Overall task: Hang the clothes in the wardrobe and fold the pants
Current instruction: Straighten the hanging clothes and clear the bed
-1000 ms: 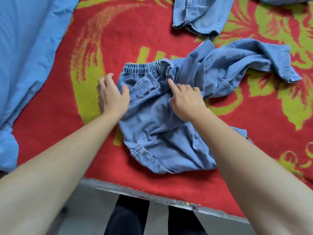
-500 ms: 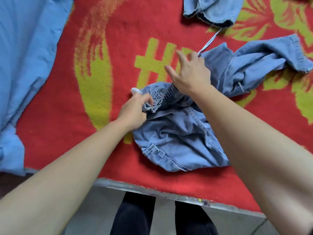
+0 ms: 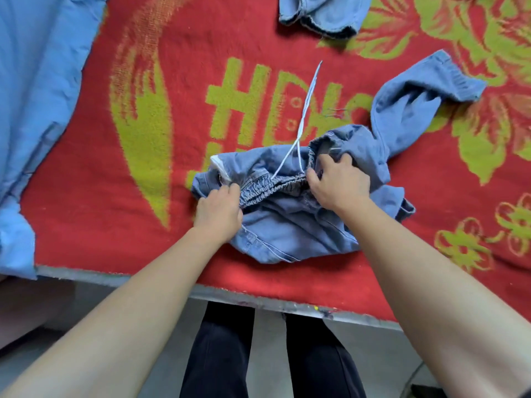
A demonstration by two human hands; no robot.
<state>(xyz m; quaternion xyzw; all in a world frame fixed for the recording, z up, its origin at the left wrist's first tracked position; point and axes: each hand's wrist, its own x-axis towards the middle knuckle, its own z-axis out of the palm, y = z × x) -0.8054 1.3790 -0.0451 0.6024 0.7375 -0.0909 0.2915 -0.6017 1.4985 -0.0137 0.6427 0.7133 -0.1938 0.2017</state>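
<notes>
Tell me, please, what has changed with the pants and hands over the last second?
The left hand and right hand, earlier resting on the pants, now grip the elastic waistband and bunch it up. The drawstring has come out across the blanket. The other denim garment and blue cloth lie as before.

I count two hands here, my left hand (image 3: pixel 219 209) and my right hand (image 3: pixel 337 182). One pair of jeans (image 3: pixel 293 228) lies mid-frame, one more denim piece (image 3: pixel 324 12) at the top edge, one white drawstring (image 3: pixel 306 110), one pale blue sheet (image 3: pixel 37 81) at left, one red blanket (image 3: pixel 172 81).
</notes>
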